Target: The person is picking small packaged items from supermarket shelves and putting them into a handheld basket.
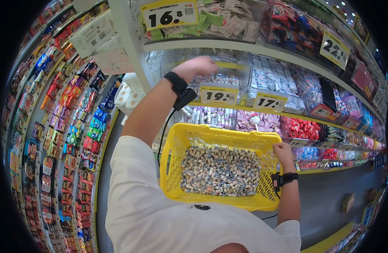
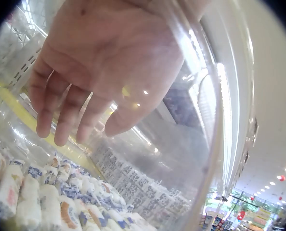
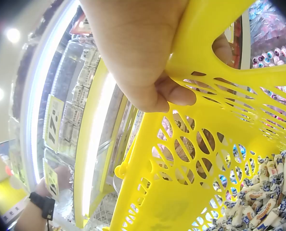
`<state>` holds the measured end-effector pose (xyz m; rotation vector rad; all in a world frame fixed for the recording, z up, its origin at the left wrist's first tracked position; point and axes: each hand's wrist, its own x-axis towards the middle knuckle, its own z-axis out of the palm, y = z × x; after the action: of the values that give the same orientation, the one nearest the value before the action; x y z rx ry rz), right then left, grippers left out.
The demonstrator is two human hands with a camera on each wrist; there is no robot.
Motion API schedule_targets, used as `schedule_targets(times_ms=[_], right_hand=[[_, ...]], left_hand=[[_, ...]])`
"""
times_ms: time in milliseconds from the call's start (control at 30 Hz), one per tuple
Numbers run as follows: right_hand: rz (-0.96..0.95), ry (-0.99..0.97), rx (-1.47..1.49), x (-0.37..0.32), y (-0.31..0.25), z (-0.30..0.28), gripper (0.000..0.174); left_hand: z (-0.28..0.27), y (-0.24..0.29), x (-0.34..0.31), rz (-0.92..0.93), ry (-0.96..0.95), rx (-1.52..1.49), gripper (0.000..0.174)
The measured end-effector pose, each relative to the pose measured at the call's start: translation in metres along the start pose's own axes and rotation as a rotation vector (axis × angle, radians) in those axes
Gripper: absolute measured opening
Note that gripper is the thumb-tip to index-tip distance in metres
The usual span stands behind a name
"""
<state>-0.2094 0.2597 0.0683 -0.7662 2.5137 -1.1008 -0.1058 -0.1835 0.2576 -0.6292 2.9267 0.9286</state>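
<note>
My left hand (image 1: 197,67) reaches into a clear plastic bin (image 1: 238,69) on the shelf. In the left wrist view its palm shows with fingers extended, above white wrapped candies (image 2: 49,204) and holding nothing. My right hand (image 1: 282,152) grips the rim of a yellow shopping basket (image 1: 168,162) at its right far corner. Thumb and a fingertip close on the basket's edge in the right wrist view. Many small wrapped candies (image 1: 221,170) cover the basket's floor.
Price tags (image 1: 219,95) hang on the shelf fronts. More candy bins stand to the right, one with red packets (image 1: 303,128). A shelf post (image 1: 137,50) rises left of the reaching arm. Snack racks (image 1: 67,105) line the left side.
</note>
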Motion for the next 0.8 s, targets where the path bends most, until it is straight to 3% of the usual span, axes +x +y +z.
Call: schedule_targets(times_ms=[200,300,500,600,800], right_hand=[[0.012,-0.003,0.012,0.003,0.004,0.001,0.035],[0.009,0.005,0.004,0.003,0.007,0.002,0.035],[0.023,0.007,0.026,0.002,0.002,0.002,0.034],[0.018,0.016,0.031,0.002,0.003,0.003,0.034],[0.014,0.016,0.042,0.002,0.002,0.003,0.035]], left_hand=[[-0.005,0.012,-0.021,0.148,0.295,0.183,0.028],[-0.006,0.035,-0.048,0.213,0.355,0.225,0.022],[0.018,0.072,-0.106,0.641,0.632,0.247,0.019],[0.043,0.082,-0.132,0.738,0.605,0.137,0.016],[0.104,0.071,-0.154,0.703,0.355,-0.025,0.014]])
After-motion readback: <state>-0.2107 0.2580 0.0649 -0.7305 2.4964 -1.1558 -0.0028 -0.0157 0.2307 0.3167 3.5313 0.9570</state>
